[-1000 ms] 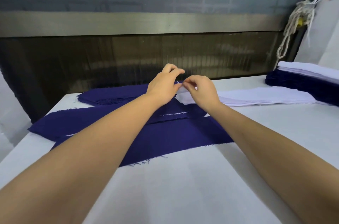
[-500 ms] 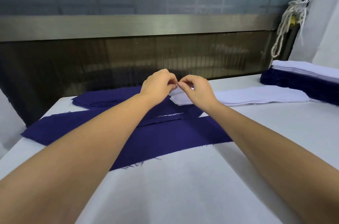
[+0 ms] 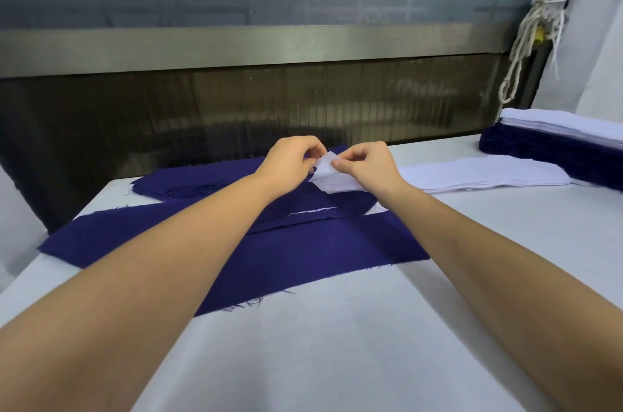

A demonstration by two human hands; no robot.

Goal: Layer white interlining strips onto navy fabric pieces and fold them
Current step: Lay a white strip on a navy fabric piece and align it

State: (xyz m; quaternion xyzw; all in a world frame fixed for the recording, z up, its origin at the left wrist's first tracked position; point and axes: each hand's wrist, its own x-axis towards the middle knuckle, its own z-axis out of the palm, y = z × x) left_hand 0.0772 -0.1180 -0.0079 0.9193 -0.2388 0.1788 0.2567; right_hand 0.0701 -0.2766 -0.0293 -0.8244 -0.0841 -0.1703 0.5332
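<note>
Now, navy fabric piece [image 3: 303,260]: lying flat across centre frame on the white table [image 3: 337,361], edges fraying.
Left hand [image 3: 290,162]: pinching the interlining strip [image 3: 332,177] at its corner, fingers curling.
Right hand [image 3: 367,165]: pinching the same strip, mid-frame, thumb against forefinger.
Interlining stack [image 3: 482,175]: lying right of centre.

Left hand [image 3: 292,163] and right hand [image 3: 365,166] pinch a white interlining strip [image 3: 332,179] above navy fabric [image 3: 303,250].
</note>
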